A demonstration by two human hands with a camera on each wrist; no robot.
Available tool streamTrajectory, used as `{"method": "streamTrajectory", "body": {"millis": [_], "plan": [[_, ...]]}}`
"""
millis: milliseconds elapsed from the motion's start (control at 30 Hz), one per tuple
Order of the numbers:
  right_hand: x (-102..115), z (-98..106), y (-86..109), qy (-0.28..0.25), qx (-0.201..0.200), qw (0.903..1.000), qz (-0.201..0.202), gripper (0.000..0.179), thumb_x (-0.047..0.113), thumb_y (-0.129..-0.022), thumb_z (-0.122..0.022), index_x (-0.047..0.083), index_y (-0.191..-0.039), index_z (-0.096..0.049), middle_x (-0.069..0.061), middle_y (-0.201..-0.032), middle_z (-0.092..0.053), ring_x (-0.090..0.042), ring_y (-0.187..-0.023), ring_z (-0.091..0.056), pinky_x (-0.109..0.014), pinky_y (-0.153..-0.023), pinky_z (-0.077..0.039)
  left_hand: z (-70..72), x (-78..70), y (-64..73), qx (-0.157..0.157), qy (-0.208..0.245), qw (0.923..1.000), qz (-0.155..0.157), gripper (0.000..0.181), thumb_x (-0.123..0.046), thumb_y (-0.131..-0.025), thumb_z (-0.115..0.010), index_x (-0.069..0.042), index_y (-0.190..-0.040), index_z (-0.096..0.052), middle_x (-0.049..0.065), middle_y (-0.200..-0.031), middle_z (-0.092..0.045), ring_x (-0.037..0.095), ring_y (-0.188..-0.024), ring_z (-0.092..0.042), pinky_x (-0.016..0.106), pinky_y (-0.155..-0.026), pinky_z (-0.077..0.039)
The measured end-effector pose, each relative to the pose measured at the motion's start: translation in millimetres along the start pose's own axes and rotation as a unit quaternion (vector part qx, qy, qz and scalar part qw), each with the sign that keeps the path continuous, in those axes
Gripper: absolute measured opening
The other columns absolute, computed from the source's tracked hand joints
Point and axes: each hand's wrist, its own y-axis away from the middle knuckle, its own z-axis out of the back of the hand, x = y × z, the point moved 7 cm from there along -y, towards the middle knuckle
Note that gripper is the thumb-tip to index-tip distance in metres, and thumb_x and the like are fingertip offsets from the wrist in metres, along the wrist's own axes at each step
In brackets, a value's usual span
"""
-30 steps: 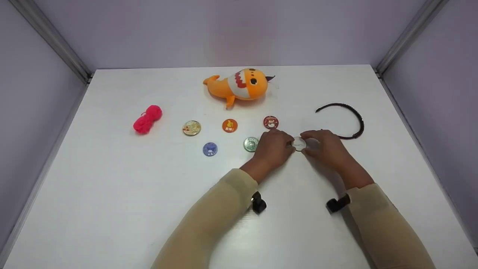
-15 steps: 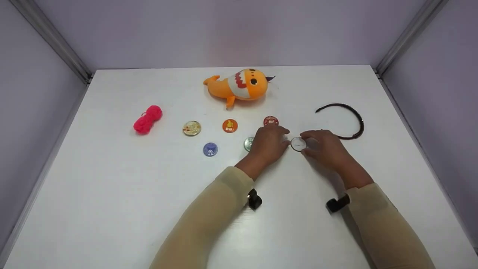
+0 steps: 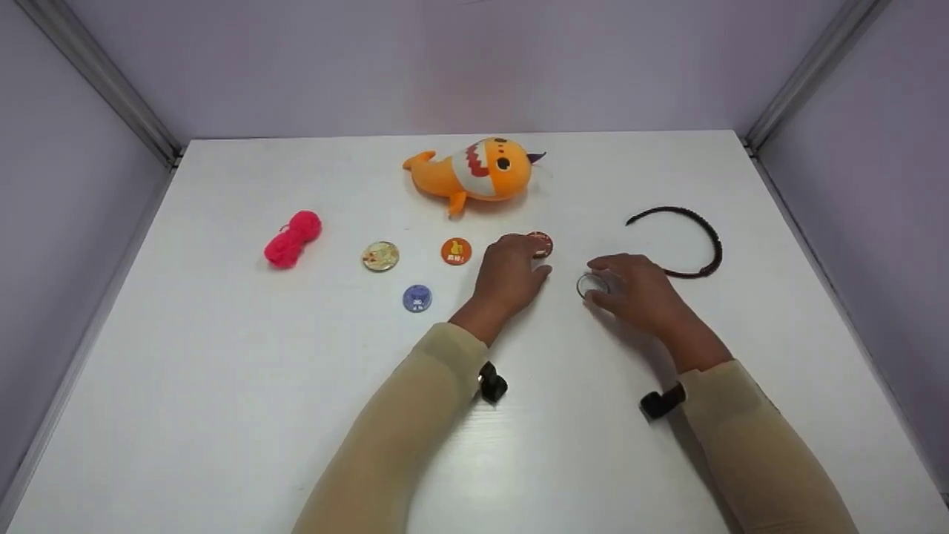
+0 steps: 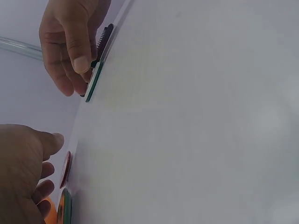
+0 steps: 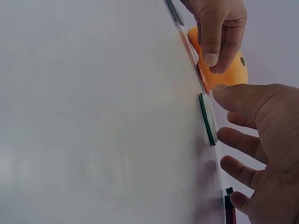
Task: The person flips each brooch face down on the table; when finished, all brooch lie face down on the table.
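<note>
Head view, left hand [image 3: 507, 277]: fingers relaxed, holding nothing, partly covering red badge [image 3: 545, 244]
Right hand [image 3: 640, 291]: thumb and fingers parted about pale disc [image 3: 589, 282], ungripped

A hand could pass right of the plush shark [image 3: 474, 172]. In front of it, the left hand [image 3: 506, 279] obstructs.

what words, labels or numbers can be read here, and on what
Nothing reads clearly.
Orange badge: short lettering, seemingly ending in "!", otherwise too blurred.
Red badge: partly covered by the left hand, marks too small.
Cream badge, blue badge, pale disc: no legible text.
</note>
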Motion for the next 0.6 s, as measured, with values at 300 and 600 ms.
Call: {"method": "streamTrajectory", "body": {"millis": [300, 600], "plan": [[7, -3, -5.8, -0.01, -0.009, 0.9999, 0.006, 0.051, 0.027, -0.104, -0.074, 0.005, -0.15, -0.064, -0.02, -0.155, -0.06, -0.044, -0.151, -0.048, -0.062, -0.126, -0.036, 0.7, 9.1, -3.3, 0.013, 0.003, 0.9996, 0.024, 0.044, -0.029, -0.104, -0.077, -0.018, -0.147, -0.07, -0.001, -0.144, -0.071, 0.021, -0.14, -0.06, 0.038, -0.127, -0.041], [14, -6, -11.9, -0.019, -0.01, 0.9997, 0.013, 0.052, 0.026, -0.105, -0.072, 0.004, -0.151, -0.062, -0.021, -0.157, -0.058, -0.043, -0.153, -0.047, -0.061, -0.126, -0.037, 1.6, 15.3, -8.0, 0.014, -0.004, 0.9993, 0.034, 0.046, -0.028, -0.105, -0.076, -0.016, -0.149, -0.068, 0.001, -0.147, -0.07, 0.022, -0.142, -0.059, 0.039, -0.128, -0.04]]}}
